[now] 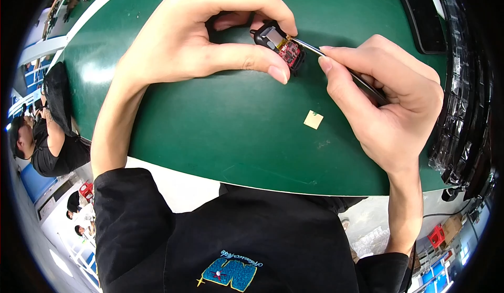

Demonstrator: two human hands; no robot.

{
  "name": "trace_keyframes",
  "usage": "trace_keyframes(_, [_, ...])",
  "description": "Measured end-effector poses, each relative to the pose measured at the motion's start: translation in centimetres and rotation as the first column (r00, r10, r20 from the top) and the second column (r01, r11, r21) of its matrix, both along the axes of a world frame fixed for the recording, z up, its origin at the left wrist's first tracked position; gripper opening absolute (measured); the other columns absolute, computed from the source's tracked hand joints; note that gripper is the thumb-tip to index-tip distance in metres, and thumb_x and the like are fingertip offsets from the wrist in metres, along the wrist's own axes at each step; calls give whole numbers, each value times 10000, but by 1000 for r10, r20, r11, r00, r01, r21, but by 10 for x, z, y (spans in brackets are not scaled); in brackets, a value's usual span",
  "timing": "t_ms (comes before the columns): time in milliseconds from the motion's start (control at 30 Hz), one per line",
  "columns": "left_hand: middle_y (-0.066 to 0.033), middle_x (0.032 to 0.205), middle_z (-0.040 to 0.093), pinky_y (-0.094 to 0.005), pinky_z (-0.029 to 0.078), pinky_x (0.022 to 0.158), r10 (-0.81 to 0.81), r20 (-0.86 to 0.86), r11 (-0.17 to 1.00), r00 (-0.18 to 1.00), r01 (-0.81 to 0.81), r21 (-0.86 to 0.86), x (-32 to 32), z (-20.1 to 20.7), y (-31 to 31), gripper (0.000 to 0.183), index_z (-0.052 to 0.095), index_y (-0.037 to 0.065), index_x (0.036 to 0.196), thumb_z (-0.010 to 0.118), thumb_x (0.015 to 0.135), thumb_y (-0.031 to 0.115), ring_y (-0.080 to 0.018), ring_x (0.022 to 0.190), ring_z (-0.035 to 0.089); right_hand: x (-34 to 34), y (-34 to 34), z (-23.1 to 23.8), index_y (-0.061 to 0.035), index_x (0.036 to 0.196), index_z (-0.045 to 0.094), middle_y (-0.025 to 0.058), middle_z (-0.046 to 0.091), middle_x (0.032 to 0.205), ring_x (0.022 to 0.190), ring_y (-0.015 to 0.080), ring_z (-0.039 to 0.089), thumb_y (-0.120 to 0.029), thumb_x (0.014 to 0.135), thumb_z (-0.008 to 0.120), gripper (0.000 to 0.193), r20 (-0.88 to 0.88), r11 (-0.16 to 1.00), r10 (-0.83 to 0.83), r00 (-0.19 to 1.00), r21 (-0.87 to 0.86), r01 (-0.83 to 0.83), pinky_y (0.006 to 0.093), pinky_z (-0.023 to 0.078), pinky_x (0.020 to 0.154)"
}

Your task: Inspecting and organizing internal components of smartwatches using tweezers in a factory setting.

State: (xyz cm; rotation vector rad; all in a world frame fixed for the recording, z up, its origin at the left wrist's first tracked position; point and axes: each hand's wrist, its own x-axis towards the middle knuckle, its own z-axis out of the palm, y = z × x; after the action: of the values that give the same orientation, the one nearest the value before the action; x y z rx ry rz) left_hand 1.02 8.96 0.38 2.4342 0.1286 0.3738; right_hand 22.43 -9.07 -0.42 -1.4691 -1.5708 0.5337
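My left hand (205,35) grips a small black electronic device (261,37) between thumb and fingers, above the green table. The casing is open and shows a red circuit board (290,53), a silvery grey block and a bit of yellow-orange film. In my right hand (386,85) is a thin metal pair of tweezers (308,46), held like a pen. Its tip touches or nearly touches the yellow-orange film at the device's edge. Whether the tip pinches anything is too small to tell. A small pale yellow square (313,119) lies on the table below the device.
The green table (226,130) curves toward me at its front edge. A black tray-like object (420,17) lies at the far right. Stacked black strips in clear plastic (457,98) line the right edge. At the left sits another person (52,135) in black beside a black mesh chair back (58,96).
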Motion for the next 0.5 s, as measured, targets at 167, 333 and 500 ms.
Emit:
trace_keyframes(167, [-28,915,759,-319,390,679,49,-57,997,997,-52,-49,0,2,-4,588,818,34,1124,1028,654,317,-150,737,547,1,0,0,42,999,848,-3,621,697,600,38,502,107,855,830,159,-7,1000,-14,1000,1,14,232,320,546])
trace_keyframes(333, [-34,895,743,-322,395,682,15,-30,999,999,-16,-35,2,1,-1,590,816,40,1127,1032,651,312,-159,738,550,1,0,-4,41,997,848,1,624,689,594,43,505,106,854,829,158,7,999,5,1000,41,-6,237,324,542])
trace_keyframes(500, [-31,905,732,-312,396,685,-14,-1,1000,1000,14,-25,-1,-1,-1,620,809,43,1147,1049,639,305,-152,750,551,3,-1,-2,49,1006,845,12,642,694,590,50,519,114,863,820,159,31,997,13,999,71,-15,237,340,539])
